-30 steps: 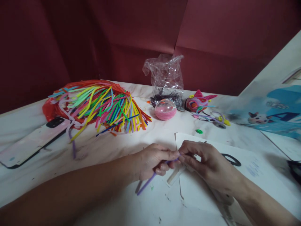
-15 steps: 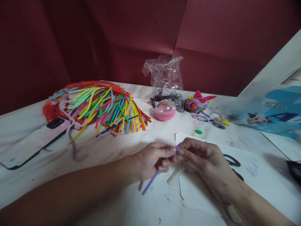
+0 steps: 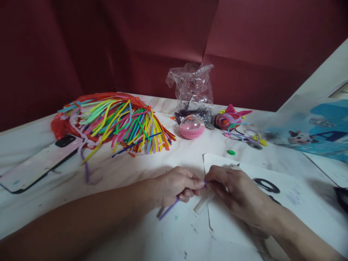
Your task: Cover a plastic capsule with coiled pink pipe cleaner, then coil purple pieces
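Note:
My left hand (image 3: 178, 186) and my right hand (image 3: 235, 190) meet fingertip to fingertip low over the white table (image 3: 136, 174). Both pinch one purple pipe cleaner (image 3: 169, 209); its free end sticks out down-left below my left hand. The part between the fingers is hidden. A pale stick (image 3: 202, 204) lies on the table just under my right hand, at the edge of a white paper sheet (image 3: 288, 195).
A heap of many-coloured pipe cleaners (image 3: 127, 125) on a red bag lies at the back left, with a phone (image 3: 40, 163) beside it. Further back stand a clear plastic bag (image 3: 191, 90), a pink-filled capsule ball (image 3: 191, 127), a pipe-cleaner figure (image 3: 231, 119) and a green bead (image 3: 231, 152).
Both hands stayed together on the purple pipe cleaner, dipping slightly lower again. Its free end swung a little left.

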{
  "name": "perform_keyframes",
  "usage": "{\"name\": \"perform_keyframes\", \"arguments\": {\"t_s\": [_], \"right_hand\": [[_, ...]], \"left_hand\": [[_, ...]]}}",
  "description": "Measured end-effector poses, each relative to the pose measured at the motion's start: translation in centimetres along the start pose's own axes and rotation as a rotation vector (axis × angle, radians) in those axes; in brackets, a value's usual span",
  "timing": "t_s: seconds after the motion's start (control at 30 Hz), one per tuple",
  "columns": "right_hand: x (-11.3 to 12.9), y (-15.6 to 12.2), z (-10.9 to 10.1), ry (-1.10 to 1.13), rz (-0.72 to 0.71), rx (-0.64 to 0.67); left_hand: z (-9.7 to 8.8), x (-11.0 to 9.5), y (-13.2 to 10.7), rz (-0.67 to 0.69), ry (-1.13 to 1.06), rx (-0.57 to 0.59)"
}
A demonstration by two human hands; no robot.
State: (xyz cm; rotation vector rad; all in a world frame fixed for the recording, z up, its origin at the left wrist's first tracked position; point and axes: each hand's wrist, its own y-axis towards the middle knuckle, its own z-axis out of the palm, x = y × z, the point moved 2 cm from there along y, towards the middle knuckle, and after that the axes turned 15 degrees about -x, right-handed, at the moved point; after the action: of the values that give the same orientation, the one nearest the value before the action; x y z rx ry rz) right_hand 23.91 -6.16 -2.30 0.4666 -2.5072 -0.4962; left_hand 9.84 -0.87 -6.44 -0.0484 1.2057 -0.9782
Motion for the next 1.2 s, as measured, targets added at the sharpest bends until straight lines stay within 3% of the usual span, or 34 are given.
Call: {"name": "perform_keyframes", "arguments": {"t_s": [0.17,0.3,0.43,0.7,0.77,0.97,1.07,1.2], "right_hand": [[0.0,-0.1,0.1,0.395,0.310,-0.126],[-0.1,-0.1,0.8,0.589,0.396,-0.184],[-0.3,-0.1,0.7,0.464,0.347,-0.125],[0.1,-0.1,0.3,-0.015,-0.043,0.052],[0.0,-0.1,0.2,0.004,-0.017,0.041],[-0.2,0.1,0.4,0.392,0.313,-0.086],[-0.1,0.0,0.8,0.468,0.329,-0.136],[-0.3,0.0,1.0,0.412,0.253,-0.071]], "left_hand": [[0.6,-0.2,-0.4,0.068,-0.136,0.051],[0.7,-0.2,-0.4,0.087,-0.159,0.049],[0.5,-0.1,-0.2,0.076,-0.098,0.043],[0.2,0.3,-0.3,0.005,0.030,-0.021],[0.2,0.3,-0.3,0.006,0.014,-0.016],[0.5,-0.1,-0.1,0.073,-0.128,0.000],[0.6,0.0,-0.2,0.077,-0.137,0.003],[0.5,0.0,-0.3,0.083,-0.082,-0.010]]}}
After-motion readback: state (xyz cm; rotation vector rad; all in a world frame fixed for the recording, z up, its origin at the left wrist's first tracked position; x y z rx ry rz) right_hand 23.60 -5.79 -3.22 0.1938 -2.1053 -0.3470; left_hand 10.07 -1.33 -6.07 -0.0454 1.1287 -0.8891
